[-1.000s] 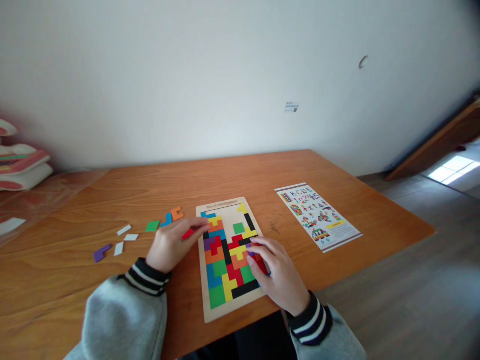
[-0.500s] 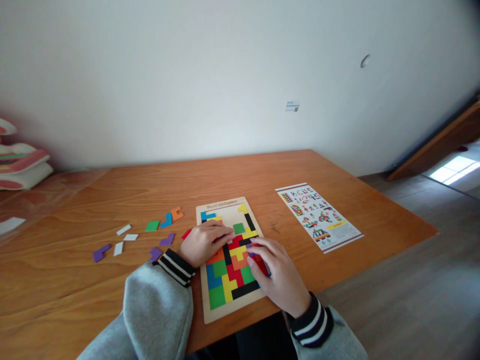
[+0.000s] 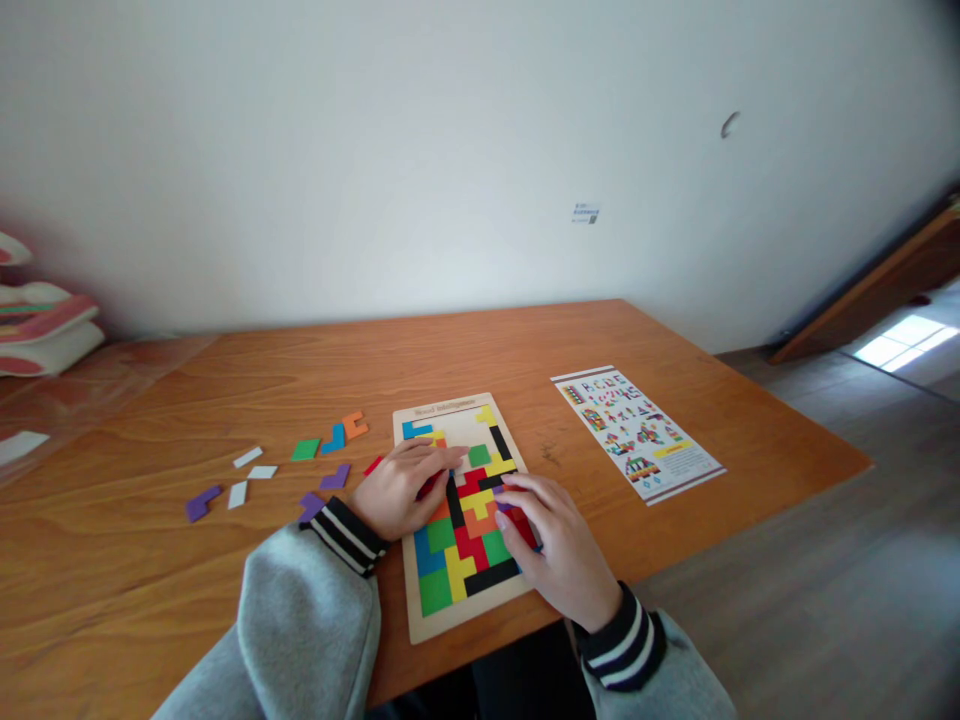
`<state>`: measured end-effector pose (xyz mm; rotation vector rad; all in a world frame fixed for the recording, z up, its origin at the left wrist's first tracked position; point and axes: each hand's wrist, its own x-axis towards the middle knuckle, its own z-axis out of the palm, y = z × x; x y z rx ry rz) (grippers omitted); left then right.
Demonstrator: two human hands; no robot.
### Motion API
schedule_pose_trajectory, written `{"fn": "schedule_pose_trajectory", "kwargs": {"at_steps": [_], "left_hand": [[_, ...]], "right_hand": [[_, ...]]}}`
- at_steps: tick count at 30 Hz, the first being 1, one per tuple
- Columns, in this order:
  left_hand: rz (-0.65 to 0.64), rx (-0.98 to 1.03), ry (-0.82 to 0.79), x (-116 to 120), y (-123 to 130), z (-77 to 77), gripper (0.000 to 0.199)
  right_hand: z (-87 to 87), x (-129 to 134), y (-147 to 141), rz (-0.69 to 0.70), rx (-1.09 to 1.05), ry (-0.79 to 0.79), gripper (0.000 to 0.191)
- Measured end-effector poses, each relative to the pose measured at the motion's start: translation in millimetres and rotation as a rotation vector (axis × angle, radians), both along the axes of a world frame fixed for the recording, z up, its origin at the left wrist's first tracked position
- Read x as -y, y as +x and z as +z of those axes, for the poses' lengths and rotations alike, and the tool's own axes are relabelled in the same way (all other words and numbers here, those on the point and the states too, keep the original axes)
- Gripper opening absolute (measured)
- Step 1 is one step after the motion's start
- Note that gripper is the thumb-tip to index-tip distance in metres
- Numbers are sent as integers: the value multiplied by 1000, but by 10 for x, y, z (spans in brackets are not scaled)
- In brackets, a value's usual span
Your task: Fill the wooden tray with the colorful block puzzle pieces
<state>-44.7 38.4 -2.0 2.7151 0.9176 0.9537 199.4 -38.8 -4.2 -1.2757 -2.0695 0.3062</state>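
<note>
My left hand lies over the left side of a wooden puzzle board, fingers stretched to the right across the coloured block pieces and covering some of them. Just past its fingertips is a green square piece in the upper part of the board. My right hand rests at the board's right edge, thumb and fingers apart over a red piece and a purple one. Lower on the board, green, yellow, blue, red and black pieces fit close together. I see nothing held in either hand.
Left of the board lie loose pieces: an orange one, a blue one, a green one, several purple and white ones. A printed pattern sheet lies to the right. The wooden table ends at the right and near me.
My left hand has drawn back slightly to the left, uncovering a little more of the board. My right hand stays nearly where it was.
</note>
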Motion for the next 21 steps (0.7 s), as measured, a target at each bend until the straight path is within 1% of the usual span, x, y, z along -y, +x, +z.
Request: {"fn": "schedule_pose_trajectory", "kwargs": {"at_steps": [5, 12, 16, 21], "left_hand": [[-16, 0, 23, 0, -16, 17, 30], [-57, 5, 32, 35, 1, 76, 32], [-79, -5, 6, 66, 11, 113, 33], [-73, -26, -15, 71, 0, 101, 35]], "right_hand": [[-6, 0, 0, 1, 3, -18, 19], [1, 4, 4, -5, 7, -18, 19], [-7, 1, 8, -1, 10, -18, 18], [-2, -6, -4, -5, 1, 4, 18]]}}
